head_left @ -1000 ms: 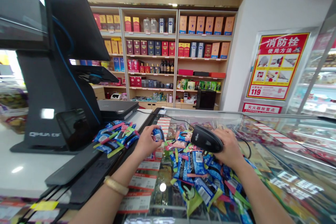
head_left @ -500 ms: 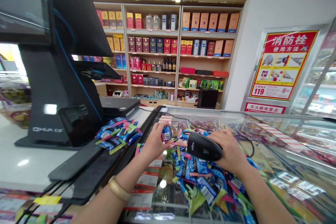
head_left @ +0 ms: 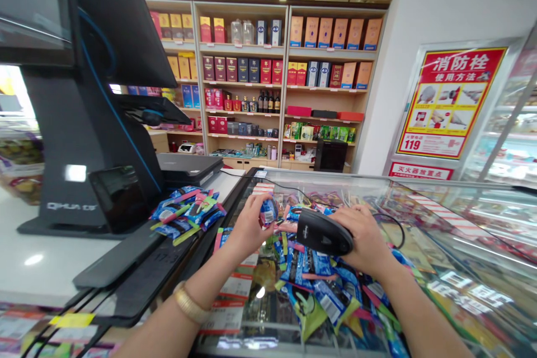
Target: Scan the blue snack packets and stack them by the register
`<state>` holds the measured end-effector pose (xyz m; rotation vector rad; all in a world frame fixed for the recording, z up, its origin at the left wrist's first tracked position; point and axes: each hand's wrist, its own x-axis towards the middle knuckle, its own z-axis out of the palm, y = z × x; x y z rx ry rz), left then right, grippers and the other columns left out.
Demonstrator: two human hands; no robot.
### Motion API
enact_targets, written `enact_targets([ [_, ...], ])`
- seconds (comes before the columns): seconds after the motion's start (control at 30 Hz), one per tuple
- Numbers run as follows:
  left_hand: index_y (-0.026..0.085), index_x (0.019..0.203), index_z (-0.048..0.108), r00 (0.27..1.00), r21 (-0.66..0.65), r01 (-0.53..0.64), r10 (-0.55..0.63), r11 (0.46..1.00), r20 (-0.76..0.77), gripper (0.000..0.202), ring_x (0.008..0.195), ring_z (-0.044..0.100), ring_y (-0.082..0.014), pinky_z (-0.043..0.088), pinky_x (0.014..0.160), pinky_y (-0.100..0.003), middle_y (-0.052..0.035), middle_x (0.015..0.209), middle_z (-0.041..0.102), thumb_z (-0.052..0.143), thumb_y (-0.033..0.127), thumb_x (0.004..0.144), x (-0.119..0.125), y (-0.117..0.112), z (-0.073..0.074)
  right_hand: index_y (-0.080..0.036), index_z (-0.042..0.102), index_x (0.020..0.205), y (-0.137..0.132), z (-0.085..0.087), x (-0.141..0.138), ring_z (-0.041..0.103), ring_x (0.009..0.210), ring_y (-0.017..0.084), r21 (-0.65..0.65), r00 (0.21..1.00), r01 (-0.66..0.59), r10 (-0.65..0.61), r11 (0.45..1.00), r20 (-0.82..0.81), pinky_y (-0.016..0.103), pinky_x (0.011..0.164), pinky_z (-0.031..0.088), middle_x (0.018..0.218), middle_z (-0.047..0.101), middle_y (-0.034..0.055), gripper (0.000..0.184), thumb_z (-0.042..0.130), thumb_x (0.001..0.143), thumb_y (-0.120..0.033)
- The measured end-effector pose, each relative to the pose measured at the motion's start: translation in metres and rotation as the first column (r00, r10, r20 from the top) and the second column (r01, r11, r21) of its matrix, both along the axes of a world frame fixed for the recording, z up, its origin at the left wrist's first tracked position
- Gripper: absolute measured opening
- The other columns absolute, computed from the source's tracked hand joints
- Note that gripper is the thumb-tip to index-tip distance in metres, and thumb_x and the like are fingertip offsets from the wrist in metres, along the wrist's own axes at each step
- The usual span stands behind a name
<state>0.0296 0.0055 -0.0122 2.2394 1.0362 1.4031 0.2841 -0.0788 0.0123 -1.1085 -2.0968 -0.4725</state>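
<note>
My left hand (head_left: 251, 225) is closed around a small blue snack packet (head_left: 269, 211), its printed side turned toward the right. In my right hand (head_left: 364, 235) is a black barcode scanner (head_left: 323, 232), its head pointing left at the packet, a short gap apart. Below both hands, a heap of blue packets with pink and green edges (head_left: 308, 265) lies on the glass counter (head_left: 268, 313). Another pile of the same packets (head_left: 188, 211) rests on the left, by the register. My right fingers are partly hidden behind the scanner.
A black point-of-sale terminal (head_left: 84, 140) stands on the white counter at left. The scanner's cable (head_left: 289, 185) runs across the glass. Shelves of boxed bottles (head_left: 243, 70) line the back wall, and a red fire-hydrant sign (head_left: 453, 103) hangs at right.
The view has shifted slightly. The left hand's packet is turned a little more toward the scanner; both hands keep their holds.
</note>
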Motion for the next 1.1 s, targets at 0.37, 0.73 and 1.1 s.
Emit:
enact_targets([
  [0.37, 0.023, 0.127, 0.048, 0.931, -0.155, 0.346, -0.318, 0.925, 0.181, 0.057, 0.099, 0.061, -0.0203, 0.052, 0.086, -0.035, -0.0091, 0.116, 0.058, 0.068, 0.023, 0.074, 0.045, -0.021, -0.017, -0.02, 0.062, 0.089, 0.02, -0.015, 0.043, 0.056, 0.072, 0.02, 0.224, 0.957, 0.275, -0.245, 0.935, -0.153, 0.033, 0.072, 0.034, 0.076, 0.064, 0.0031, 0.022, 0.053, 0.072, -0.029],
  [0.73, 0.032, 0.147, 0.029, 0.927, 0.039, 0.062, -0.043, 0.997, -0.373, 0.058, 0.141, 0.02, -0.0347, 0.027, 0.108, -0.058, -0.0141, 0.153, 0.021, 0.044, 0.043, 0.092, 0.047, -0.02, -0.024, -0.02, 0.063, 0.088, 0.023, -0.017, 0.043, 0.058, 0.072, 0.02, 0.237, 0.954, 0.292, -0.265, 0.927, -0.14, 0.033, 0.071, 0.034, 0.075, 0.064, 0.0035, 0.021, 0.052, 0.073, -0.028],
  [1.1, 0.019, 0.137, 0.047, 0.546, -0.224, -0.41, 0.04, 0.884, -0.837, 0.096, 0.117, 0.055, -0.039, 0.044, 0.096, -0.047, -0.0209, 0.13, 0.054, 0.081, 0.029, 0.048, -0.051, 0.01, 0.029, -0.02, 0.064, 0.091, 0.025, -0.022, 0.048, 0.06, 0.079, 0.021, 0.219, 0.954, 0.293, -0.27, 0.931, -0.129, 0.033, 0.075, 0.036, 0.086, 0.068, 0.0057, 0.024, 0.054, 0.072, -0.029],
])
